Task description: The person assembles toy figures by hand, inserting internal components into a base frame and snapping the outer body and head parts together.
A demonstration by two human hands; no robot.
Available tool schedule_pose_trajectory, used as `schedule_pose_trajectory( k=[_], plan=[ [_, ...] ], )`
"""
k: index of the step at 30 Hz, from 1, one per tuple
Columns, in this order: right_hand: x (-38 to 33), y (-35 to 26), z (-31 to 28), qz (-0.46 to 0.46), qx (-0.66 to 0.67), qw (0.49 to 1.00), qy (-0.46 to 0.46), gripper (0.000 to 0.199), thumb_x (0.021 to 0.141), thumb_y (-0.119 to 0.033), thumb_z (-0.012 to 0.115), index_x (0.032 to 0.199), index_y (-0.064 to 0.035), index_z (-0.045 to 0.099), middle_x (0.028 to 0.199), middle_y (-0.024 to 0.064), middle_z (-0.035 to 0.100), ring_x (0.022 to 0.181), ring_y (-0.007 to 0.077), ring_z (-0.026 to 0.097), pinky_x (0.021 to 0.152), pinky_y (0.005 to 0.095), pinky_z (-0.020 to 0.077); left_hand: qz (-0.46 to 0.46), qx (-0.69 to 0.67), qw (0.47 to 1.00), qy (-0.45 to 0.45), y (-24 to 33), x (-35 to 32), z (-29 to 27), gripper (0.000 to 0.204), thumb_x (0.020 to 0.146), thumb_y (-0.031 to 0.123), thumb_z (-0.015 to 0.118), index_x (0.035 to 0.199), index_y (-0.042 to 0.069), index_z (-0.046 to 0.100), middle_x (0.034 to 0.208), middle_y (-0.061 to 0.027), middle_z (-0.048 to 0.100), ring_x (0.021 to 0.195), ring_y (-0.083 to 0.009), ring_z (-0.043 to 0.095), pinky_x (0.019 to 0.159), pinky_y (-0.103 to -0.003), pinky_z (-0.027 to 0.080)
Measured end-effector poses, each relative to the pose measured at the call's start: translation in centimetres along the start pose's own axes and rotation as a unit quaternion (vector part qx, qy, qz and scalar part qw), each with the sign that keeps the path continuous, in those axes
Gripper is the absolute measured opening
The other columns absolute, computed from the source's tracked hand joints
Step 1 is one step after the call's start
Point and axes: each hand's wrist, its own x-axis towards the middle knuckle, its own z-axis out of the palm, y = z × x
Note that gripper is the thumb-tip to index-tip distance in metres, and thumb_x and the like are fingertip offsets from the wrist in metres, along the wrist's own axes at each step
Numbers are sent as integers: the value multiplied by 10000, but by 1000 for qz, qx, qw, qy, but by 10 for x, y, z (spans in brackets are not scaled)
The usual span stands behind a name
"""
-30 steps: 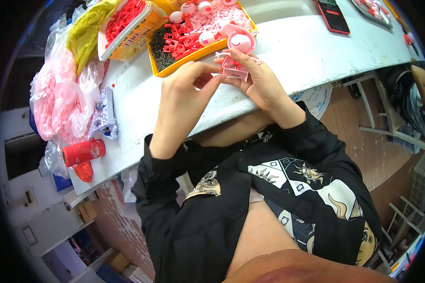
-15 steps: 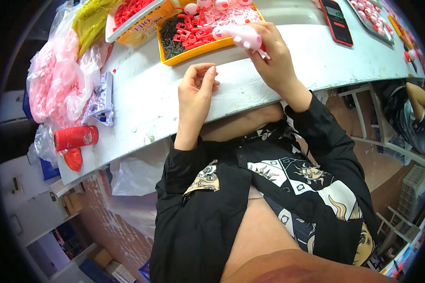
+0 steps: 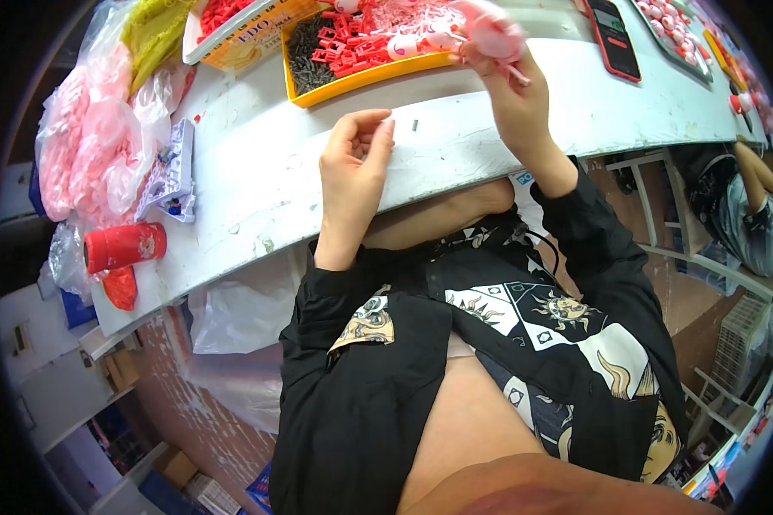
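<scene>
My right hand (image 3: 514,94) is closed round a small pink plastic toy figure (image 3: 492,33), smeared by motion. It is raised at the right end of a yellow-rimmed tray (image 3: 378,86). Inside that tray lie black screw-like pieces (image 3: 311,64), red plastic parts (image 3: 345,53), pale pink bits and pink-and-white toy pieces (image 3: 406,46). My left hand (image 3: 355,159) hovers over the table's near edge with its fingers curled in and the thumb close to them. What it may hold is hidden. A tiny dark piece (image 3: 415,125) lies on the white table (image 3: 258,163) between my hands.
A box of red parts (image 3: 249,36) stands behind the tray. To the left are bags of pink pieces (image 3: 90,129), a lilac plastic frame (image 3: 172,176) and a red can (image 3: 127,247). A phone (image 3: 612,41) and a tray of pink-white balls (image 3: 674,30) lie right. Another person sits far right.
My right hand has moved right and up with the toy figure. Pink-and-white pieces now show at the tray's front, and the tiny dark piece has come into view on the table. My left hand stays curled.
</scene>
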Motion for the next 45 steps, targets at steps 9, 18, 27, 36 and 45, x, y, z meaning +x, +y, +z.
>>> schedule_pose_trajectory(
  k=[9, 18, 27, 36, 45],
  plan=[
    [-36, -46, 1, 450, 498, 740, 37, 404, 978, -244, 518, 1242, 57, 461, 1127, 218, 606, 1031, 287, 630, 927, 417, 538, 57, 288, 955, -53, 19, 11, 9, 181, 827, 126, 696, 941, -11, 664, 861, -123, 592, 648, -195, 589, 632, -311, 490],
    [-45, -22, 0, 420, 655, 628, 14, 237, 900, -25, 449, 1083, 94, 540, 1184, 187, 553, 1199, 285, 508, 1114, 535, 323, -11, 121, 992, -28, 17, 15, 6, 127, 890, 73, 650, 938, -43, 632, 817, -67, 656, 685, -98, 601, 638, -235, 494],
    [-46, -13, 10, 365, 673, 641, -46, 345, 978, -88, 444, 1288, 57, 405, 1253, 154, 511, 1218, 248, 490, 1111, 447, 342, 188, 216, 946, -152, 64, 33, 10, 206, 834, -82, 641, 1039, -60, 646, 1004, -102, 651, 881, -129, 630, 812, -240, 508],
    [-48, -13, 14, 364, 653, 662, -53, 436, 972, -117, 517, 1344, 40, 353, 1292, 157, 479, 1185, 246, 526, 1088, 406, 376, 179, 186, 955, -144, 62, 39, 11, 289, 793, -82, 649, 1071, -1, 640, 928, -97, 682, 858, -165, 673, 770, -274, 530],
    [-46, -17, 16, 365, 645, 669, -52, 440, 972, -97, 508, 1351, 55, 346, 1299, 172, 474, 1201, 253, 517, 1085, 395, 385, 209, 242, 933, -167, 75, 40, 12, 307, 794, -68, 645, 1087, 18, 617, 879, -107, 663, 810, -206, 668, 728, -304, 528]
  ],
)
